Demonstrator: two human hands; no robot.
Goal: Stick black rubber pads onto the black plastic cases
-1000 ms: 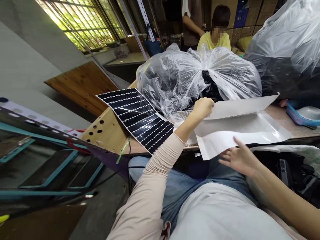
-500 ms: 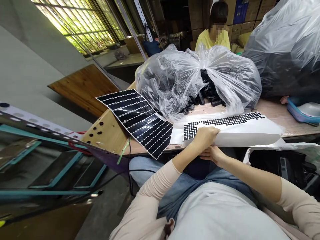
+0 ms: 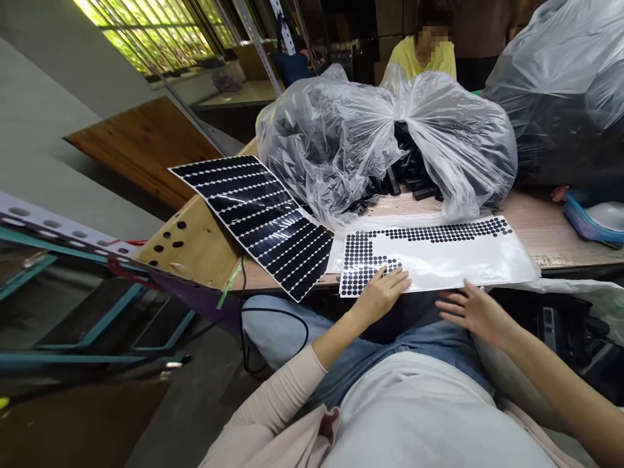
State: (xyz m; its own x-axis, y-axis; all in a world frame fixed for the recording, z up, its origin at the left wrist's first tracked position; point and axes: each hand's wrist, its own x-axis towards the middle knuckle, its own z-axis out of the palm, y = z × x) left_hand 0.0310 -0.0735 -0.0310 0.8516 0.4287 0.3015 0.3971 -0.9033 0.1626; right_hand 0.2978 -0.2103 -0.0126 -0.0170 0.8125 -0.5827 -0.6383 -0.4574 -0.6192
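Note:
A white sheet (image 3: 439, 260) with rows of small black round stickers (image 3: 358, 250) lies at the table's front edge, many of its dots gone from the middle and right. My left hand (image 3: 381, 294) rests on the sheet's front part, fingers stretched over the lower dots. To the right, my right hand (image 3: 480, 313) hovers just off the front edge, its fingers spread and nothing visible in them. A second sheet, dark with white scalloped lines (image 3: 263, 218), lies to the left and juts past the table edge.
Behind the sheets sits a knotted clear plastic bag (image 3: 331, 136) with black parts spilling out. A bigger bag (image 3: 565, 91) and a blue basket (image 3: 589, 221) are to the right. Loose black dots stick to a wooden board (image 3: 205, 247). A person in yellow (image 3: 409, 58) sits across.
My hands were together at the sheet's front edge and have parted, the left flattening onto the sheet, the right moving rightward. The sheet's raised front edge now lies flat.

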